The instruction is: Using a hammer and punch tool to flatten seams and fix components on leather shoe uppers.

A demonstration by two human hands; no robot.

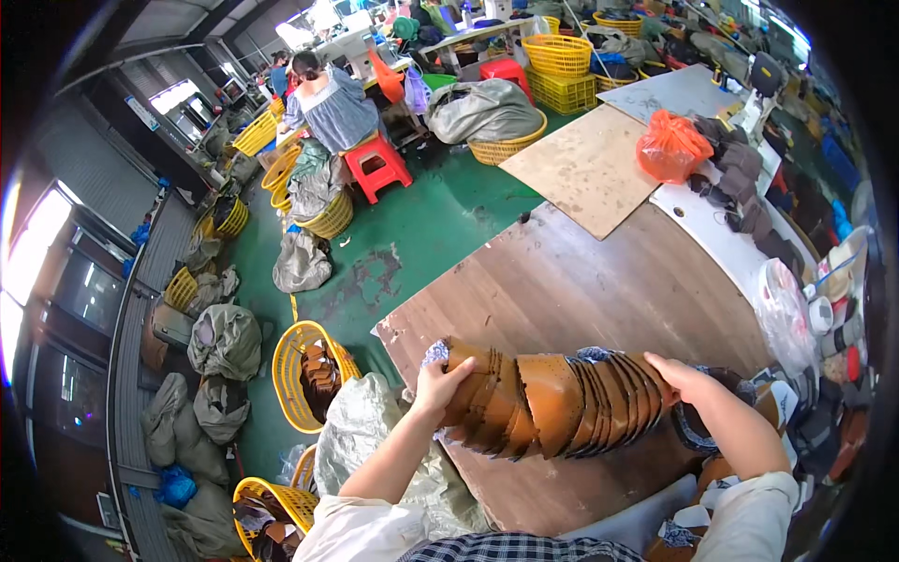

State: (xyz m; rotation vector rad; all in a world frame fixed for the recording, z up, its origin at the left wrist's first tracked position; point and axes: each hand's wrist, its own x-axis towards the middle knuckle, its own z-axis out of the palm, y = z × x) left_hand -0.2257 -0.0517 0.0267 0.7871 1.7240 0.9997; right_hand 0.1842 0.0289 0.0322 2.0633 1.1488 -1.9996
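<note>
A long row of nested brown leather shoe uppers (548,398) is stretched between my two hands, over the near part of a wood-topped table (562,272). My left hand (438,386) grips its left end, thumb on top. At the right end my right hand (682,377) presses with its fingers around the last pieces. Patterned blue-and-white lining peeks out at the left end and along the top. The pieces overlap tightly, with a wider smooth face showing near the middle. Fingers beneath the row are hidden.
Yellow baskets (309,423) with brown pieces stand left of the table, beside a pale sack (361,426). A tan board (585,169) and an orange plastic bag (672,147) lie at the far right. More cut pieces (707,510) lie by my right forearm. A person (328,108) sits on a red stool (376,167).
</note>
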